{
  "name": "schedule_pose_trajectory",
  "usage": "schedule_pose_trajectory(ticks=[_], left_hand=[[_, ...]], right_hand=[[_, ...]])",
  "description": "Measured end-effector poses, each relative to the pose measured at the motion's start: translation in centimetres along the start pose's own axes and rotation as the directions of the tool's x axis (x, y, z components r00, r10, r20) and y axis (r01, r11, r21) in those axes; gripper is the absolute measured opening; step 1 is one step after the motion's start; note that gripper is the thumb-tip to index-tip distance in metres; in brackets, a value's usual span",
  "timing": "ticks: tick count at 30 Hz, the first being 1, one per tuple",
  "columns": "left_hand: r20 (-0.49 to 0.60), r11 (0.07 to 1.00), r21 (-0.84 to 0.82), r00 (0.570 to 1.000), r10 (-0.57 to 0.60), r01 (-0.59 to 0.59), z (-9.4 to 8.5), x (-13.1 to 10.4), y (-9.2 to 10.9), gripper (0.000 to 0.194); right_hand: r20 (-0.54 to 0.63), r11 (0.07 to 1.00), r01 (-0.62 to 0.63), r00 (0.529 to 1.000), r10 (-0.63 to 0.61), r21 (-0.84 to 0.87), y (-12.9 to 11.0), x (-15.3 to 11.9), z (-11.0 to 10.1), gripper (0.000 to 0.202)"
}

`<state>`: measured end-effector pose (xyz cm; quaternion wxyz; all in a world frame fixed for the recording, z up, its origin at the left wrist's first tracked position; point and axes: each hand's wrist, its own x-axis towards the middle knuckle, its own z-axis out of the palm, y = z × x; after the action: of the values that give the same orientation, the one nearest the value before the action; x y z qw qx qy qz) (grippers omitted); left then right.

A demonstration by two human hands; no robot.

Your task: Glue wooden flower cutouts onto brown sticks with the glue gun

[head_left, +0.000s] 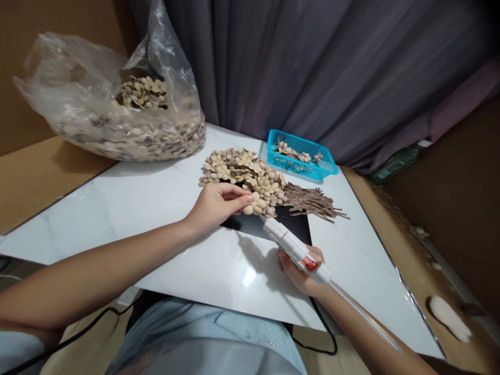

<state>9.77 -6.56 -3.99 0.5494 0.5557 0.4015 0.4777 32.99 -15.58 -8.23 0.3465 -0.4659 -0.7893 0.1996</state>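
My left hand point(221, 204) pinches a cream flower-shaped piece point(255, 204) between thumb and fingers, at the front of a heap of similar flower pieces point(238, 169). In my right hand point(302, 271) is a white glue gun point(291, 240) with an orange part and a long clear stick out of its back. The gun's nozzle points up and left, just below the held flower; whether they touch is hard to tell. Under the heap lies a black mat point(289, 224). Thin brown strips point(312, 202) are piled to its right.
A large clear plastic bag point(136, 133) of flower pieces stands at the back left. A blue basket point(297, 171) with some pieces sits at the back right. A black cable point(326, 351) hangs below the white table's point(175, 271) front edge.
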Motion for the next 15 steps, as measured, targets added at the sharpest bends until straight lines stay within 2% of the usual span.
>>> schedule_pose_trajectory(ticks=[15], left_hand=[[0.063,0.999,0.054,0.998,0.007,-0.011,-0.01,-0.05,-0.46,0.027]], right_hand=[[-0.010,0.998,-0.045,0.999,0.045,0.041,-0.07,0.29,-0.50,0.014]])
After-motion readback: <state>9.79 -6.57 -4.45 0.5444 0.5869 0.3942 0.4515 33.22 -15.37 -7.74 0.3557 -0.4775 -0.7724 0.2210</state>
